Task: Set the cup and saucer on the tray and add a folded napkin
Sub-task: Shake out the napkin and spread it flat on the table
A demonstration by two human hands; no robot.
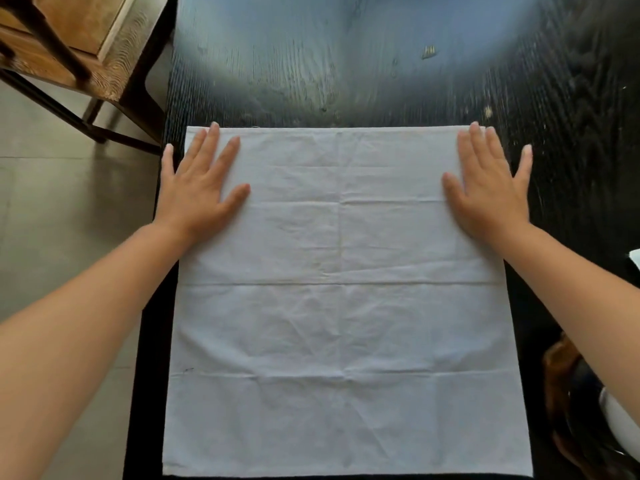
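Note:
A large white cloth napkin (pixel 343 306) lies spread flat and creased on the black wooden table (pixel 346 64). My left hand (pixel 201 181) presses flat on the napkin's far left corner, fingers apart, with the little finger over the edge. My right hand (pixel 488 181) lies flat on the far right corner in the same way, its little finger on the bare table. Neither hand grips the cloth. A brown rim with dark and white shapes (pixel 581 403) shows at the lower right edge; I cannot tell what they are. No cup or saucer can be made out.
The table's left edge runs just beside the napkin, with grey tiled floor (pixel 69 220) beyond. A wooden chair with a woven seat (pixel 86 46) stands at the upper left. A small white thing (pixel 635 258) pokes in at the right edge.

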